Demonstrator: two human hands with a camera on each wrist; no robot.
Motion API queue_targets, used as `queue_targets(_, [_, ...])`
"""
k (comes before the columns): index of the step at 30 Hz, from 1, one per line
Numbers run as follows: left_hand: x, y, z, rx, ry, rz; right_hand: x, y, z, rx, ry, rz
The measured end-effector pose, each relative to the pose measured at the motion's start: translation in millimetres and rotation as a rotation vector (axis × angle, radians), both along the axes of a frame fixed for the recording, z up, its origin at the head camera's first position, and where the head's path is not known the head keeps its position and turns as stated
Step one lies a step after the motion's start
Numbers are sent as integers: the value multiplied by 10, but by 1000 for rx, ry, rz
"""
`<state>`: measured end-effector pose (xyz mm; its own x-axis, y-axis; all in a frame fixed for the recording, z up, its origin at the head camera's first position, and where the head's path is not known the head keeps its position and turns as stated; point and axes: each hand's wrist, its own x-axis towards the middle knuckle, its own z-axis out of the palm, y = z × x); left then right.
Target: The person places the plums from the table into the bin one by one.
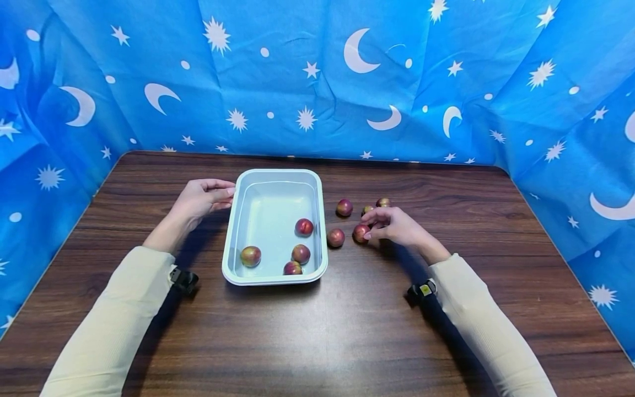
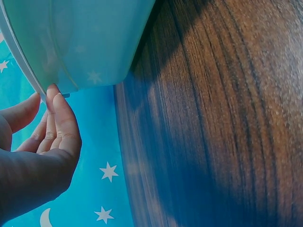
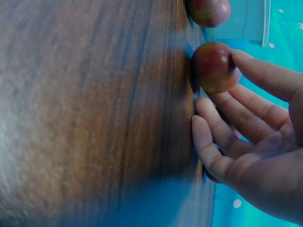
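My left hand [image 1: 200, 201] pinches the left rim of a white plastic tray [image 1: 230, 231] between thumb and fingers; the left wrist view shows the tray wall [image 2: 94, 42] above the fingertips. Several red-and-green plums lie in the tray, among them one plum [image 1: 250, 256] at the front left and a redder plum [image 1: 304, 227] at the right. To the right of the tray, my right hand [image 1: 394, 225] holds a plum [image 1: 360, 234] on the table, its thumb and fingers around the fruit [image 3: 214, 67]. Part of that plum is hidden by the fingers.
Beside the right hand lie more plums: one plum [image 1: 335, 237] close to the tray, another plum [image 1: 344, 207] behind it, and a plum [image 1: 383, 203] behind the fingers, with one partly covered. A blue star-and-moon cloth [image 1: 297, 82] hangs around the brown wooden table [image 1: 322, 342].
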<state>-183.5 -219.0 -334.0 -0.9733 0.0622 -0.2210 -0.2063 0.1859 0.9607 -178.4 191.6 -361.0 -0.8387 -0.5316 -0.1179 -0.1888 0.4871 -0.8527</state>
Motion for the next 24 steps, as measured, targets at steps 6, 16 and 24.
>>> queue_targets(6, [3,7,1,0,11,0,3,0,-2,12,0,-9])
queue_targets(16, [18,13,13,-10,11,-3,9,11,-8,26,-3,-12])
queue_targets(24, [16,13,14,-17,9,1,28,6,25,41,-18,-25])
